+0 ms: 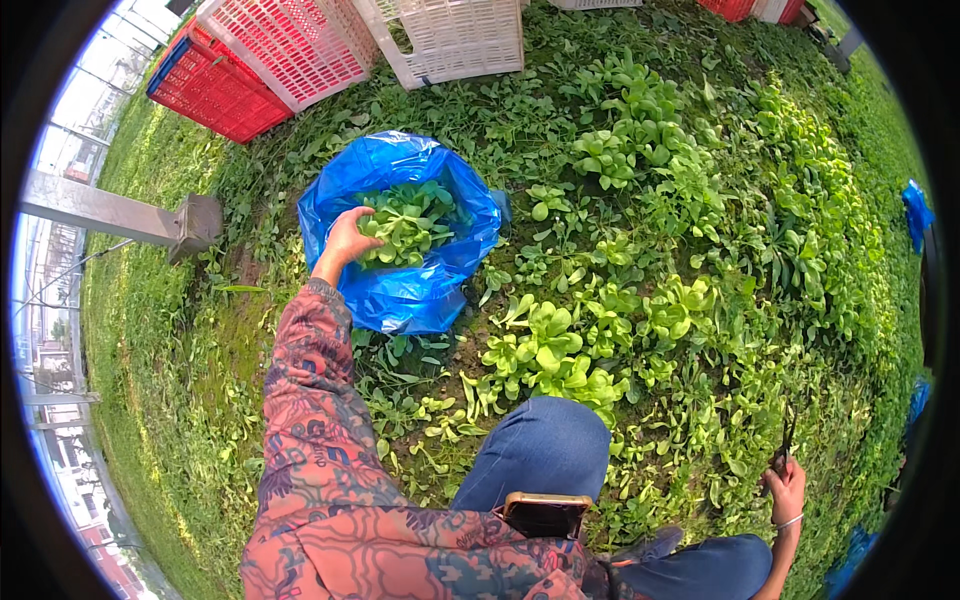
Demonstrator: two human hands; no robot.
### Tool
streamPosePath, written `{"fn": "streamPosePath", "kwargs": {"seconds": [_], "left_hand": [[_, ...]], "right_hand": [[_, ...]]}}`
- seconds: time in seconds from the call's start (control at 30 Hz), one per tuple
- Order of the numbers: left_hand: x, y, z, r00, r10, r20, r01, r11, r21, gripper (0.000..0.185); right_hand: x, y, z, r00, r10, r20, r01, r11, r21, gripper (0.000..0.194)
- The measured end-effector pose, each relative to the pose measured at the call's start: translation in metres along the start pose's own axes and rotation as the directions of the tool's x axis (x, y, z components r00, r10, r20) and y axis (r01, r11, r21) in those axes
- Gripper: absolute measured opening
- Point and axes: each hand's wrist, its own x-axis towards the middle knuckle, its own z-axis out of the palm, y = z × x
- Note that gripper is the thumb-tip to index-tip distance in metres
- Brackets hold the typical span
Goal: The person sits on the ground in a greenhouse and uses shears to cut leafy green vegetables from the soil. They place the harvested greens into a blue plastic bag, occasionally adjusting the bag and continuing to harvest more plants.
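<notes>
My left hand (347, 238) reaches into an open blue plastic bag (390, 300), thumb and fingers spread against the near side of a heap of leafy greens (409, 229). The greens lie inside the bag, which stands on the ground with its mouth up. Off to the far right, my right hand (787, 491) grips a dark, slender cutting tool that looks like scissors (789, 431), its tip pointing away from me. Before my knee, low rosettes of leafy greens (551, 341) grow from the soil.
Red and white plastic crates (457, 45) stand beyond the bag. On the left, a metal post (105, 210) meets a concrete footing (199, 225). Leafy plants (637, 127) cover the bed ahead. Blue plastic (916, 214) shows at the right rim. A phone (546, 514) sits at my front.
</notes>
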Motion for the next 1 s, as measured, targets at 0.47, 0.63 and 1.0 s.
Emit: {"fn": "streamPosePath", "kwargs": {"seconds": [0.47, 0.63, 1.0], "left_hand": [[-0.183, 0.201, 0.062, 0.648, 0.72, -0.247, -0.727, 0.682, 0.081, 0.02], [-0.314, 0.307, 0.258, 0.084, 0.959, 0.271, -0.929, 0.174, -0.328, 0.017], [-0.353, 0.199, 0.329, 0.065, 0.716, 0.695, -0.994, 0.105, -0.014, 0.012]], "right_hand": [[0.062, 0.043, 0.101, 0.963, -0.131, 0.234, 0.176, 0.967, -0.184, 0.026], [0.042, 0.111, 0.149, 0.932, 0.042, 0.359, -0.092, 0.988, 0.124, 0.028], [-0.008, 0.179, 0.212, 0.612, 0.425, 0.667, -0.432, 0.886, -0.168, 0.055]]}}
